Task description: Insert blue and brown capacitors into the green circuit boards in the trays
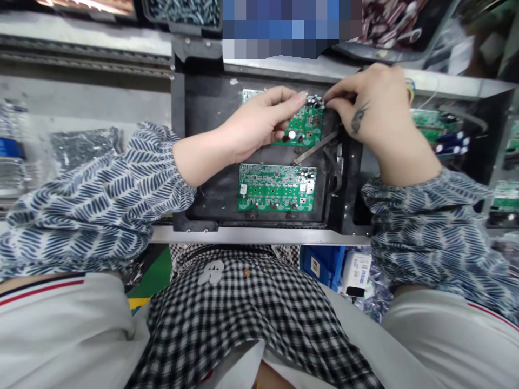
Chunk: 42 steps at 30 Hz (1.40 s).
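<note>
On the black metal tray (203, 162), the left hand (259, 121) and right hand (365, 102) pinch small parts on the far green circuit board (308, 127); the near green circuit board (275, 188) lies untouched.

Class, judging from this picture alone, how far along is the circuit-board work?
Looks done: the near board lies untouched in the black tray. In hand: the left hand steadies the far board while the right hand pinches at components at its top edge. Left: finishing that corner; nothing else shows.
</note>
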### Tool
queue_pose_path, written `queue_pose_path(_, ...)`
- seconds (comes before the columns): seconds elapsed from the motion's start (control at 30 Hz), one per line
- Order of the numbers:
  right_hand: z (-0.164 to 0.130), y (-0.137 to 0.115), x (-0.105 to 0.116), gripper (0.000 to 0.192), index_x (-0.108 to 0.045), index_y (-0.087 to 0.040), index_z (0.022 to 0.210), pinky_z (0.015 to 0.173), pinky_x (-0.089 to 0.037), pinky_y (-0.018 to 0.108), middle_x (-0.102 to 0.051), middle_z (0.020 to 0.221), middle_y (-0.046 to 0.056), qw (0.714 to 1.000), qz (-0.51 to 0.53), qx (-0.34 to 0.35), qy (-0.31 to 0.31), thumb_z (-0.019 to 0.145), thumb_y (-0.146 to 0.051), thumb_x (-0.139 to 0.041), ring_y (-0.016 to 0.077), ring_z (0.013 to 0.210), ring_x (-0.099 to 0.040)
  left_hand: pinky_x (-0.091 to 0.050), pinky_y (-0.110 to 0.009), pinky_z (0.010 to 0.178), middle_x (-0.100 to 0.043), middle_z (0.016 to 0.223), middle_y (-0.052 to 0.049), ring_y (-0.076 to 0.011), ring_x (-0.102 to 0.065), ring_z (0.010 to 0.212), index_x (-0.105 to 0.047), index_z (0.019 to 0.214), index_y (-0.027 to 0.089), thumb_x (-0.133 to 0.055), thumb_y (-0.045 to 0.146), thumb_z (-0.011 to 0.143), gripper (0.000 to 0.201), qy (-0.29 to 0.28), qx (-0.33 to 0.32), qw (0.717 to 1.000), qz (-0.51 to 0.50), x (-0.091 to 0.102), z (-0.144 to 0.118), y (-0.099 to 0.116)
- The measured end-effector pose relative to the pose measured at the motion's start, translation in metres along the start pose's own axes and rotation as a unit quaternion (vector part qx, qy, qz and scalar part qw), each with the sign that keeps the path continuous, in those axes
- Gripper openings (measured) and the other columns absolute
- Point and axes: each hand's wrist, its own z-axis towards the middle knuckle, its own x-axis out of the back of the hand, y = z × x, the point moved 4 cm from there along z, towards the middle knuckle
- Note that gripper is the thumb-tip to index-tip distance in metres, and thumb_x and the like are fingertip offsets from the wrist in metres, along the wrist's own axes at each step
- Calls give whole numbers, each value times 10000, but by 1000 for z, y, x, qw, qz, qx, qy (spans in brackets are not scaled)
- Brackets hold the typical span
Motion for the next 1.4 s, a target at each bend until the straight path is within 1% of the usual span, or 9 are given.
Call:
queue_pose_path(0.1, -3, -6, 2, 318, -695, -189, 1102, 976, -421, 398, -780, 920, 32, 1000, 12, -6, 11, 802, -114, -770, 226, 966, -649, -459, -158, 651, -527, 689, 13, -64, -557, 660, -574, 756, 177, -597, 197, 1001, 246, -1, 3, 1000, -10, -1, 0, -1)
queue_pose_path(0.2, -6, -9, 5, 408, -648, -190, 1130, 992, -421, 382, -781, 898, 17, 999, 25, -14, 18, 767, -62, -783, 206, 906, -659, -461, -149, 675, -519, 690, 24, -45, -554, 647, -547, 748, 161, -588, 140, 989, 245, -4, 1, 1000, -26, -3, 1, 0)
queue_pose_path(0.37, -5, -14, 8, 338, -632, -201, 1047, 960, -436, 347, -772, 887, 15, 999, 19, -41, -5, 772, -74, -782, 187, 871, -671, -483, -143, 741, -604, 737, 3, -57, -602, 711, -596, 759, 161, -618, 56, 934, 205, -2, 16, 999, -36, -3, 1, -3)
queue_pose_path(0.5, -3, -15, 8, 315, -620, -217, 1012, 923, -442, 349, -761, 864, -5, 999, 14, -49, -8, 776, -81, -778, 175, 825, -670, -500, -149, 756, -667, 787, -23, -87, -643, 784, -633, 793, 167, -621, 68, 928, 168, -7, 19, 999, -31, -2, 3, -7)
queue_pose_path(0.73, -4, -9, 4, 324, -609, -225, 971, 848, -438, 331, -740, 800, -30, 999, 28, -21, 13, 749, -66, -784, 163, 764, -635, -503, -169, 776, -676, 811, -31, -67, -631, 745, -654, 811, 131, -594, 144, 986, 185, -17, 20, 999, -34, -1, 6, -10)
queue_pose_path(0.93, -5, -11, 5, 324, -587, -221, 972, 865, -454, 330, -734, 813, -26, 998, 43, -51, 15, 766, -49, -769, 155, 752, -643, -496, -155, 745, -692, 849, -30, -61, -633, 736, -653, 866, 136, -539, 198, 1028, 207, -21, 19, 999, -36, -1, 5, -9)
queue_pose_path(1.1, -4, -8, 3, 322, -581, -245, 884, 826, -462, 316, -706, 761, -45, 998, 38, -33, 29, 730, -58, -793, 152, 723, -623, -490, -156, 746, -700, 855, -39, -69, -639, 759, -643, 841, 145, -527, 212, 1034, 235, -24, 19, 999, -31, -1, 6, -9)
queue_pose_path(1.2, -6, -7, 3, 276, -586, -260, 895, 843, -465, 315, -718, 816, -31, 999, 29, -27, 9, 784, -112, -790, 156, 760, -625, -487, -155, 738, -701, 854, -42, -72, -644, 764, -637, 839, 146, -520, 212, 1037, 239, -26, 17, 999, -33, -2, 6, -9)
queue_pose_path(1.4, -12, -10, 7, 177, -617, -324, 1038, 929, -500, 362, -756, 940, -17, 999, 23, -28, 8, 893, -316, -719, 211, 888, -667, -486, -153, 721, -699, 867, -30, -68, -639, 750, -608, 822, 148, -475, 219, 1056, 279, -24, 18, 999, -22, -3, 4, -6)
